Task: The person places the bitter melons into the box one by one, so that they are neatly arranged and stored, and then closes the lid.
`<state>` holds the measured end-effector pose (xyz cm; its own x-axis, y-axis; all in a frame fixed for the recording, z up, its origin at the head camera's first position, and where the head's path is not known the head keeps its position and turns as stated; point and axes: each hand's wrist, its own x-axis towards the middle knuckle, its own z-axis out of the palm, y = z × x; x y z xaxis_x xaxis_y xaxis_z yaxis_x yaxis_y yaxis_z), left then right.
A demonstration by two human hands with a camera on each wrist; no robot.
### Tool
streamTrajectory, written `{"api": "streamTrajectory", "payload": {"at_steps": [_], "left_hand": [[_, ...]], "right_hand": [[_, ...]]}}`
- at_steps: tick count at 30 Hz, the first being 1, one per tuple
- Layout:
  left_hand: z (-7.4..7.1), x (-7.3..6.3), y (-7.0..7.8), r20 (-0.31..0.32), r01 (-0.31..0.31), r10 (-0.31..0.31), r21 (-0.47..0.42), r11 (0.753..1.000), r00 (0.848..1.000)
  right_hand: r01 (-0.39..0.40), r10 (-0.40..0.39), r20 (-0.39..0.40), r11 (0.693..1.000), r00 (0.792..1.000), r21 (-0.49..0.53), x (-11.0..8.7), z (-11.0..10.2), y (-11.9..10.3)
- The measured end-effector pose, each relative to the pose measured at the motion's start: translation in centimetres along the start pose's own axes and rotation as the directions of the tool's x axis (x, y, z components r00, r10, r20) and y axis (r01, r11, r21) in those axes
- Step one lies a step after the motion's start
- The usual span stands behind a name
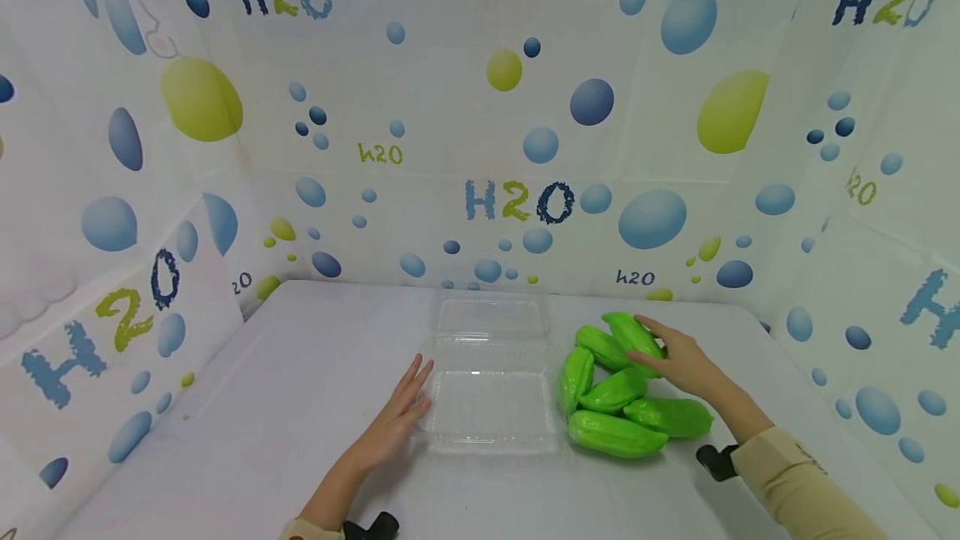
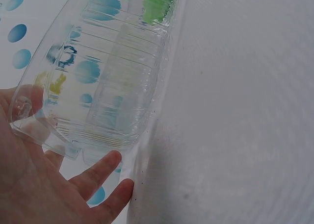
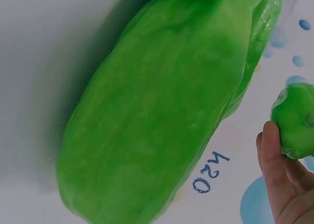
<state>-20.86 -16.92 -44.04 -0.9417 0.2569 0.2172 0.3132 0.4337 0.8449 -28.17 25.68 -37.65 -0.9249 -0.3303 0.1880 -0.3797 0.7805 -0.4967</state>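
Held green piece (image 1: pixel 626 333), one: right of centre in the head frame, at the top of the green pile (image 1: pixel 617 435). Right hand (image 1: pixel 681 361): thumb and fingers pinching the piece. Left hand (image 1: pixel 393 422): fingers extended, spread, at the left edge of the clear container (image 1: pixel 491 415), frame centre, lid laid open. Risks, as judged: glossy skin may slip from a fingertip hold; crowded neighbours may roll if nudged; the light container may slide if bumped. Long axis: upper left to lower right; blunt end faces the right wrist camera.

Dim, even light with faint glints on the clear container (image 1: pixel 487 413) and soft shadows.
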Motion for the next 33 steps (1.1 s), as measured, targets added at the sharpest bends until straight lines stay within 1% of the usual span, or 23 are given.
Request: {"api": "streamTrajectory", "payload": {"at_steps": [7, 14, 21, 26, 33], "left_hand": [[0.0, 0.0, -0.2, -0.001, -0.017, 0.017, -0.019, 1.0, 1.0], [0.0, 0.0, -0.3, 0.002, -0.014, 0.014, -0.014, 1.0, 1.0], [0.0, -0.1, -0.1, 0.004, -0.023, 0.023, -0.012, 1.0, 1.0], [-0.1, 0.0, 0.0, 0.005, -0.012, 0.012, -0.014, 1.0, 1.0], [-0.1, 0.1, -0.3, 0.012, -0.006, 0.007, -0.024, 1.0, 1.0]], "right_hand": [[0.005, -0.005, 0.006, 1.0, 1.0, 0.026, 0.1, 0.1, -1.1], [0.053, -0.053, -0.009, 0.999, 0.999, -0.001, 0.2, 0.3, -2.1], [0.066, -0.066, -0.002, 0.998, 0.998, 0.016, 0.5, 0.8, -2.8], [0.072, -0.072, -0.002, 0.997, 0.997, 0.007, 0.8, 1.1, -3.4], [0.088, -0.088, 0.005, 0.996, 0.996, 0.011, 1.1, 1.5, -4.3]]}}
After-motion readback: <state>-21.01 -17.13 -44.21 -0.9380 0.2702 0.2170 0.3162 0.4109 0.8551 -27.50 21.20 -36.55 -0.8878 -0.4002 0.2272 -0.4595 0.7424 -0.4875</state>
